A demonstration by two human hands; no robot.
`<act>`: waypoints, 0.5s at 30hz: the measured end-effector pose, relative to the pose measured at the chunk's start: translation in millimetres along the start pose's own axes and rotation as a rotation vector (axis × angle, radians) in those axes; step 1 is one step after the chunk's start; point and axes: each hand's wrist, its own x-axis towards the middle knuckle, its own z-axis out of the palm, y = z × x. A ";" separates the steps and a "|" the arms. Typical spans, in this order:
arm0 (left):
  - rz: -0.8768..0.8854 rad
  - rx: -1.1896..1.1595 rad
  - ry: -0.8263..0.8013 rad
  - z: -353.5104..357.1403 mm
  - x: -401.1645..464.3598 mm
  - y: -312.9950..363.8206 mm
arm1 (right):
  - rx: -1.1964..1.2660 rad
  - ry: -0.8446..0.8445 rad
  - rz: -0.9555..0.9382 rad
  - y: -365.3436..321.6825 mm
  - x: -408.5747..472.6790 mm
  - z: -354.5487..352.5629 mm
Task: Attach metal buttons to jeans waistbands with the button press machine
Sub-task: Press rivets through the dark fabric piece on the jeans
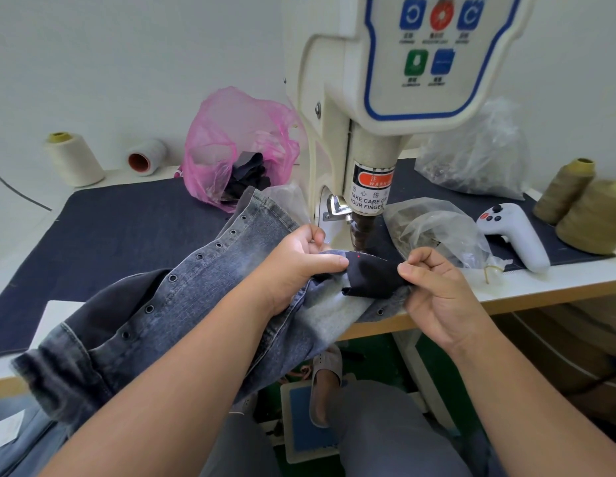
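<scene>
A washed grey-blue denim garment [203, 290] with a row of metal eyelets lies across the table edge and my lap. A dark fabric patch [372, 275] sits on its end, just below the press head [363, 232] of the cream button press machine [351, 108]; a red laser dot shows on the patch. My left hand [299, 261] pinches the denim and the patch's left edge. My right hand [434, 287] pinches the patch's right edge with the denim under it.
A pink bag [230, 146] of dark scraps stands behind the denim. Clear bags [437, 232] of small metal parts lie right of the press, beside a white handheld controller [513, 232]. Thread cones [72, 160] stand at both table ends. A foot pedal [310, 425] sits below.
</scene>
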 end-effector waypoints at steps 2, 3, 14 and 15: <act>0.001 -0.002 -0.010 0.2 -0.8 0.5 | 0.001 0.000 0.002 -0.4 -0.2 -0.2; 0.004 -0.007 -0.012 0.5 -0.9 0.9 | 0.001 0.000 0.004 -0.6 -0.4 -0.2; -0.012 0.028 -0.061 2.6 -5.6 6.0 | 0.005 -0.008 0.004 0.2 1.2 -1.3; -0.013 0.044 -0.060 2.9 -5.9 6.2 | 0.005 -0.008 0.004 0.4 1.4 -1.4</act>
